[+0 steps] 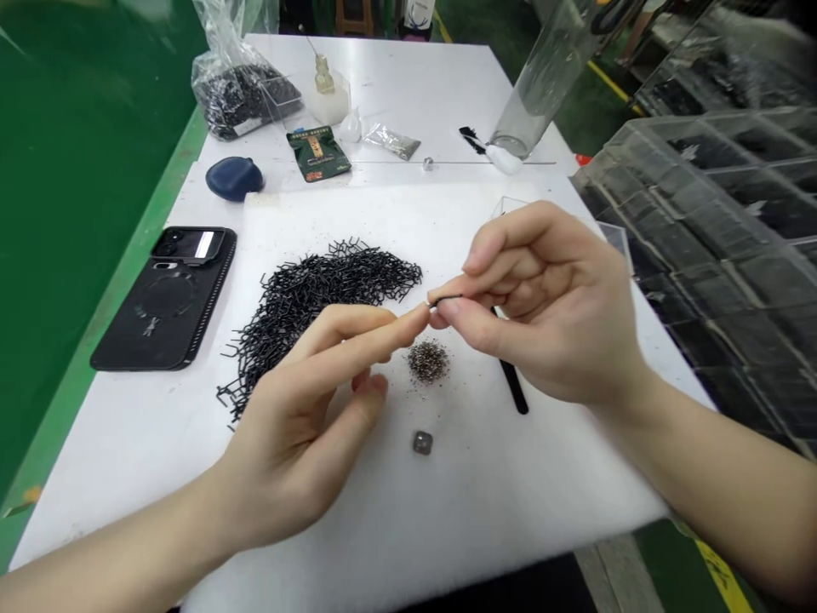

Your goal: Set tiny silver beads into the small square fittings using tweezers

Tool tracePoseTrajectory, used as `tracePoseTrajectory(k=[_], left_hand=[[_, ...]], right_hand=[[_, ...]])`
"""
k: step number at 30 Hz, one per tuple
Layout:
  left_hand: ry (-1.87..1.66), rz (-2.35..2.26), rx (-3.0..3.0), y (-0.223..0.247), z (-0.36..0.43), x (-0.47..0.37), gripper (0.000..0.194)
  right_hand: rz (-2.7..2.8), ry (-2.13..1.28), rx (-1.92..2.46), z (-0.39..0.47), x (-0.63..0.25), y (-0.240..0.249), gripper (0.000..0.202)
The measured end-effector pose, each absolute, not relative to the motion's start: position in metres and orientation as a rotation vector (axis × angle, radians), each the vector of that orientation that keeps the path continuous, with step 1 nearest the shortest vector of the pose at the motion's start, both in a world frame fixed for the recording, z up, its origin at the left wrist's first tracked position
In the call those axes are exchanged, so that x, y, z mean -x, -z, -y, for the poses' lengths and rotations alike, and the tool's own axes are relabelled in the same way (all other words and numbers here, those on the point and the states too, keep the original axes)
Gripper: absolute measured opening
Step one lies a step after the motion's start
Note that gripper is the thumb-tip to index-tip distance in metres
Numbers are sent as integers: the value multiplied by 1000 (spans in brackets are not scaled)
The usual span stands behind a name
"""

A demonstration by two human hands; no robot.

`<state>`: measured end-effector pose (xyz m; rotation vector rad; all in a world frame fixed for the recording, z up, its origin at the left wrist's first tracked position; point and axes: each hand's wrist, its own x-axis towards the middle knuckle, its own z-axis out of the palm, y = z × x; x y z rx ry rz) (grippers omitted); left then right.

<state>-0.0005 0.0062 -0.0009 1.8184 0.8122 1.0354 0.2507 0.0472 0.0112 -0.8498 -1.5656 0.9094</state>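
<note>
Between the thumb and fingers of my right hand (562, 315) is a thin black bent piece (447, 299), held level above the white mat. My left hand (299, 417) reaches in from the other side with its index finger stretched to the near end of that piece; its thumb stands apart from the fingers. Behind and beside my left hand spreads a heap of similar black bent pieces (319, 285). Below the fingertips lies a small pile of tiny brownish metallic bits (428, 362). A small grey square object (422, 442) rests nearer to me.
A black phone (159, 298) and a dark blue rounded object (234, 178) are on the left. Black tweezers-like tool (514, 387) lies under my right hand. Behind are a green packet (317, 154), a bag of black pieces (239, 98) and a clear cylinder (536, 85). Compartment boxes (721, 187) stand right.
</note>
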Motion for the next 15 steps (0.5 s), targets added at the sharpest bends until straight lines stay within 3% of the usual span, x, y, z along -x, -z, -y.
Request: tracePoseTrajectory(k=[8, 15], left_hand=[[-944, -927, -1863, 9, -9, 10, 70], [-1092, -995, -1667, 5, -14, -1, 58]], right_hand=[[1510, -1033, 832, -50, -248, -13, 27], [1497, -634, 958, -89, -293, -31, 15]])
